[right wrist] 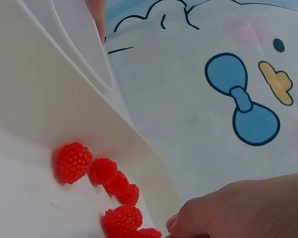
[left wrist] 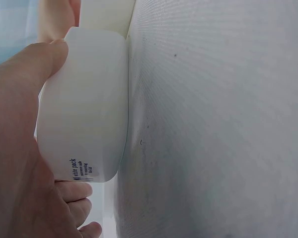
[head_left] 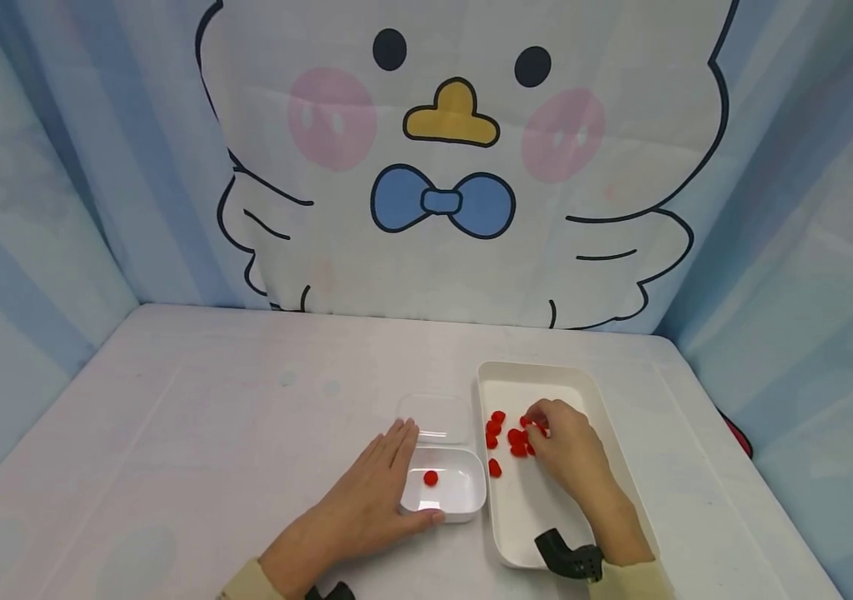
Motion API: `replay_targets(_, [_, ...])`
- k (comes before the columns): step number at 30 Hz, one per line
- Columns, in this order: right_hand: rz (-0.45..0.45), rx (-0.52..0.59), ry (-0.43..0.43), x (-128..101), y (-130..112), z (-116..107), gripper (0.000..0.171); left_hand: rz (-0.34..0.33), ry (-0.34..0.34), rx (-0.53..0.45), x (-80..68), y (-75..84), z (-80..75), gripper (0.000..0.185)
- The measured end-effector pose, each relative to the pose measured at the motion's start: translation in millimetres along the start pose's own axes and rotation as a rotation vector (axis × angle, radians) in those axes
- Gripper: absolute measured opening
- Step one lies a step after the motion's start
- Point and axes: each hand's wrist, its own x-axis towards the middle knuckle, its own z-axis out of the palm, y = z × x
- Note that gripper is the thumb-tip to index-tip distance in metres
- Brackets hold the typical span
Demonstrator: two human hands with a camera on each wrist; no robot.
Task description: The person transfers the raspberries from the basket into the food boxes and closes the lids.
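Note:
A small white box [head_left: 464, 498] sits on the table with one red raspberry [head_left: 431, 477] inside. My left hand [head_left: 366, 500] holds its left side, thumb on the near wall, fingers along the far-left edge; in the left wrist view the box [left wrist: 84, 109] sits between thumb [left wrist: 25, 64] and fingers. Right of it lies a long white tray [head_left: 591, 392] with several red raspberries [head_left: 496, 425]. My right hand [head_left: 565, 446] reaches into the tray, fingertips pinching at a raspberry [head_left: 534, 425]. In the right wrist view, raspberries [right wrist: 102, 171] line the tray wall [right wrist: 44, 99].
A clear lid [head_left: 434, 417] lies just behind the small box. A cartoon bird curtain [head_left: 456, 167] hangs behind the white table [head_left: 194, 433], with blue drapes at both sides. A dark red object [head_left: 737, 433] shows past the table's right edge.

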Motion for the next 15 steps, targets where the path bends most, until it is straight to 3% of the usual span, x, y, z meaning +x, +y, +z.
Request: replay_targets(15, [-0.005, -0.033, 0.014, 0.1, 9.5, -3.6, 0.019, 0.018, 0.014, 0.01, -2.4, 0.2, -0.1, 0.109])
